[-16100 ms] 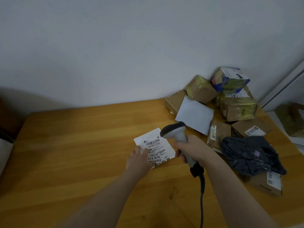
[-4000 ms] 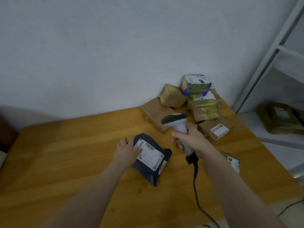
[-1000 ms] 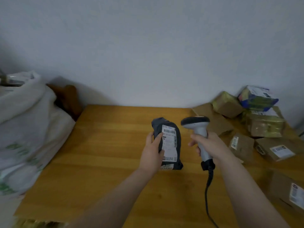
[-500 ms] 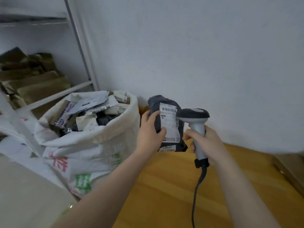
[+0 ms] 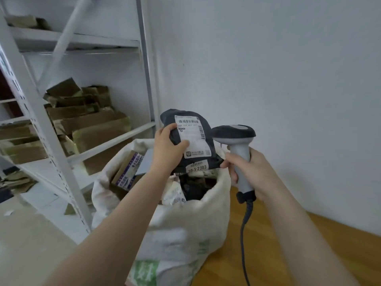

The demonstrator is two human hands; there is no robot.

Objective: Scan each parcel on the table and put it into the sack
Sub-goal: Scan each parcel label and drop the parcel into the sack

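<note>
My left hand (image 5: pixel 168 148) grips a dark plastic parcel (image 5: pixel 203 129) with a white barcode label, holding it upright above the mouth of the white woven sack (image 5: pixel 185 230). The sack stands on the floor at the table's left end and holds several parcels. My right hand (image 5: pixel 250 172) grips the handle of a grey barcode scanner (image 5: pixel 237 139), whose dark head sits just right of the parcel. The scanner's cable hangs down over the wooden table (image 5: pixel 268 254).
A white metal shelf rack (image 5: pixel 61 141) stands left of the sack, with flattened cardboard boxes (image 5: pixel 90 124) stacked on its shelves. A plain white wall rises behind. The other parcels on the table are out of view.
The view has swung further left. My left hand has carried the dark parcel from beside the sack to above its opening. My right hand still holds the scanner beside it.
</note>
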